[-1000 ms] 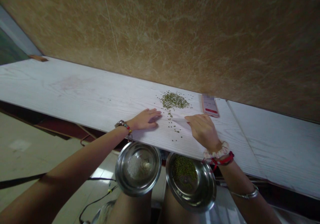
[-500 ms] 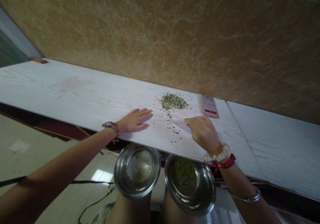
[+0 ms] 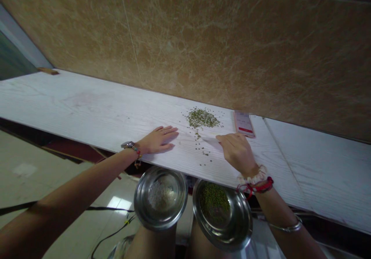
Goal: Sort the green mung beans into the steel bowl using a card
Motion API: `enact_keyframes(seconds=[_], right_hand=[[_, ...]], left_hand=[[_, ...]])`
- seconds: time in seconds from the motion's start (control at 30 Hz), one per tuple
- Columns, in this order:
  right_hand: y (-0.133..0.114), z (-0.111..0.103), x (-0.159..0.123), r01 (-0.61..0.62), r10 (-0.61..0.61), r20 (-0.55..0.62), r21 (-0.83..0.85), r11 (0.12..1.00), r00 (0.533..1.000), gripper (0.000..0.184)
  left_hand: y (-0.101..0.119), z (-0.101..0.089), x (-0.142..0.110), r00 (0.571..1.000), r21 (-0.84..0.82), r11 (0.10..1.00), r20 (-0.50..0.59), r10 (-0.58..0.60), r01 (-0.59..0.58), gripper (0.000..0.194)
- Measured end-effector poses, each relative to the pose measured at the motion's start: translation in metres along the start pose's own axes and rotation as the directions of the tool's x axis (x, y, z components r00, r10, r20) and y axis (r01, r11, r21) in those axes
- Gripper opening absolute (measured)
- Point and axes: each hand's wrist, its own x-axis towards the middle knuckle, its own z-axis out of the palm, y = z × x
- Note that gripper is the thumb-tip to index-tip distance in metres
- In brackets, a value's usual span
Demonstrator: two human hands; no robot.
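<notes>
My left hand (image 3: 158, 139) lies palm down on the white wood-grain tabletop, fingers stretched out and holding nothing. My right hand (image 3: 238, 151) is closed in a pinch above the table. From its fingertips a thin pale sheet (image 3: 211, 141) seems to stick out to the left; its material is unclear. Between and beyond the hands lies a loose pile of green mung beans (image 3: 203, 118), with a trail of stray beans toward the front edge. Below that edge, a steel bowl with green beans (image 3: 245, 228) and a steel bowl with whitish grains (image 3: 160, 225) rest on my lap.
A phone (image 3: 244, 124) with a lit screen lies right of the pile, close to the right hand. Behind the table (image 3: 95, 116) rises a brown marbled wall (image 3: 185, 46). A small wooden piece (image 3: 48, 71) sits at the far left; dark cables (image 3: 108, 234) hang at lower left.
The whole view has shifted slightly. Both hands keep nearly the same place and shape, and the bean pile looks the same.
</notes>
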Motion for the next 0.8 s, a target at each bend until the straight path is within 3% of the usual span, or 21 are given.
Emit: enact_keyframes(seconds=[0.8], right_hand=[[-0.0071,0.0035,0.0098,-0.013,0.013,-0.013,0.052,0.999,1.000,0.023]], left_hand=[[-0.0004,0.0017,0.0016,0.999,0.010,1.000,-0.046,0.024,-0.023,0.048]])
